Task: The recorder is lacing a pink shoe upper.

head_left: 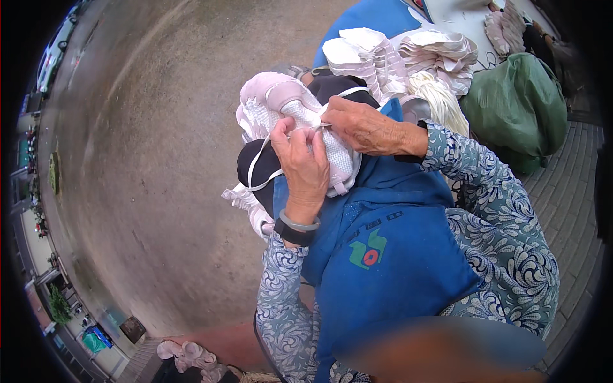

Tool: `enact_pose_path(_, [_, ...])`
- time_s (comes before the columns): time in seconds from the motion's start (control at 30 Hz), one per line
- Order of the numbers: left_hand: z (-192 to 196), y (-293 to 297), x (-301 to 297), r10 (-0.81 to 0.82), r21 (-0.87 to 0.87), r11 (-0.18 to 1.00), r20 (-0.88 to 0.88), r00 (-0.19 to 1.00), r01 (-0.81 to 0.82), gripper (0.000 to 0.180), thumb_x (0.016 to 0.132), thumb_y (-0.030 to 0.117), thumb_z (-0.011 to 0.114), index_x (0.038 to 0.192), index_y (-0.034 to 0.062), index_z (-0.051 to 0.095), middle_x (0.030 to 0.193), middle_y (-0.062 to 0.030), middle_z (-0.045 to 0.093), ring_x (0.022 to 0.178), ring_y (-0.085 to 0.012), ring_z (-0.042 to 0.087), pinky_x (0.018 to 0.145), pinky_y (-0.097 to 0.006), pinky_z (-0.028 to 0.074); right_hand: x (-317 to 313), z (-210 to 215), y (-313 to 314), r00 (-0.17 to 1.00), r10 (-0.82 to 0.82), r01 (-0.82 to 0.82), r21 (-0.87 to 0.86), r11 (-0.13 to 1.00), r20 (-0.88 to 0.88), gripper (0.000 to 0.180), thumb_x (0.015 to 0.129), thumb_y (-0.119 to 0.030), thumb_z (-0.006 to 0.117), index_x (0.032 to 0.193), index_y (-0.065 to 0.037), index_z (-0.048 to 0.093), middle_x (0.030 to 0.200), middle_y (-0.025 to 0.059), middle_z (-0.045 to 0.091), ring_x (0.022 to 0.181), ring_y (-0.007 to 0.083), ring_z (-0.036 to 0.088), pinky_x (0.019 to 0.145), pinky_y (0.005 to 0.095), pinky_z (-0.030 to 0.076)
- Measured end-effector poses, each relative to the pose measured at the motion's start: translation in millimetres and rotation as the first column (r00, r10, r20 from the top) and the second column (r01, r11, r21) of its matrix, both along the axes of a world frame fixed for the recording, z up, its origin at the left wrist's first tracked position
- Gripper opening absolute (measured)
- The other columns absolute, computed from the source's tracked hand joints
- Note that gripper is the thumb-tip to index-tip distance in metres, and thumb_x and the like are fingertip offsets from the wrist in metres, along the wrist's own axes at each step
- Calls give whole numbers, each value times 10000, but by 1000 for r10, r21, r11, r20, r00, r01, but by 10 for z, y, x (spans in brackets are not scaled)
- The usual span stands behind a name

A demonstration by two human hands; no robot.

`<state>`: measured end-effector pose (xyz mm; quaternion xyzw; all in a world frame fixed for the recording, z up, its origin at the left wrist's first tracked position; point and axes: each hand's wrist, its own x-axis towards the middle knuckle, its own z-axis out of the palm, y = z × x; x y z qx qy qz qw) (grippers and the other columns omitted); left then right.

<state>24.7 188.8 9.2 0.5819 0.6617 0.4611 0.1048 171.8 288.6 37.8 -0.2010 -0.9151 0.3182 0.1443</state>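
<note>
A pale pink and white mesh sneaker [343, 156] rests across my lap, on the dark cloth over my knees. My left hand [301, 163] lies on it with the fingers bent and pinched near the lacing area. From the right, my right hand [373, 126] pinches at the same spot, thumb and forefinger together. A thin white shoelace [253, 167] runs between the fingers and loops out to the left; another stretch crosses the dark cloth beyond my right hand. The exact bit between the fingertips is partly hidden. Below hangs a blue apron [389, 268].
Stacked pinkish-white shoe uppers [364, 57] and a folded pile [440, 54] lie beyond my right hand, beside a bundle of cream laces [434, 96]. A green sack [517, 108] stands at right. More pink shoes [191, 357] sit lower left. Concrete ground [172, 159] spreads leftward.
</note>
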Motion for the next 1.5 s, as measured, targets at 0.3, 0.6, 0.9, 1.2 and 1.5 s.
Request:
enact_pose_path(0.3, [111, -129, -28, -48, -87, 995, 22, 999, 50, 189, 846, 112, 680, 882, -39, 572, 1229, -272, 459, 1156, -414, 475, 1009, -464, 370, -54, -138, -234, 988, -57, 75, 127, 989, -142, 172, 741, -27, 589, 895, 27, 533, 869, 162, 500, 782, 334, 559, 663, 408, 492])
enact_pose_path(0.6, [112, -250, -276, -141, -89, 981, 268, 953, 170, 156, 896, 146, 647, 859, 5, 591, 1239, -162, 467, 1125, -291, 481, 1001, -390, 361, -105, 102, -223, 965, -49, 153, 402, 903, -257, 235, 746, -162, 661, 951, -61, 607, 942, 93, 538, 923, 234, 540, 782, 352, 428])
enact_pose_path(0.9, [61, -398, -294, -121, -36, 992, 66, 990, 123, 379, 870, 105, 627, 1199, -37, 504, 1304, -239, 460, 1193, -388, 489, 1005, -436, 404, -343, 328, -261, 914, 292, -255, 162, 953, -282, 175, 811, -174, 602, 766, -13, 551, 819, 125, 510, 828, 275, 549, 765, 375, 436])
enact_pose_path(1.2, [204, -253, -277, -63, -204, 976, 90, 994, 80, 425, 819, 25, 554, 1227, -70, 477, 1195, -282, 528, 1105, -438, 527, 969, -453, 421, -391, 27, -344, 998, 42, -45, -64, 997, -46, 153, 840, -125, 568, 834, 27, 555, 819, 200, 579, 760, 375, 624, 645, 456, 495])
enact_pose_path(1.5, [248, -226, -285, -159, -272, 958, -247, 956, 89, 445, 800, -13, 521, 1231, -103, 451, 1170, -296, 519, 1106, -445, 510, 956, -470, 422, -383, -198, -381, 980, -168, 187, 215, 958, -104, 164, 812, -134, 593, 886, 3, 538, 827, 152, 580, 697, 313, 633, 581, 389, 520])
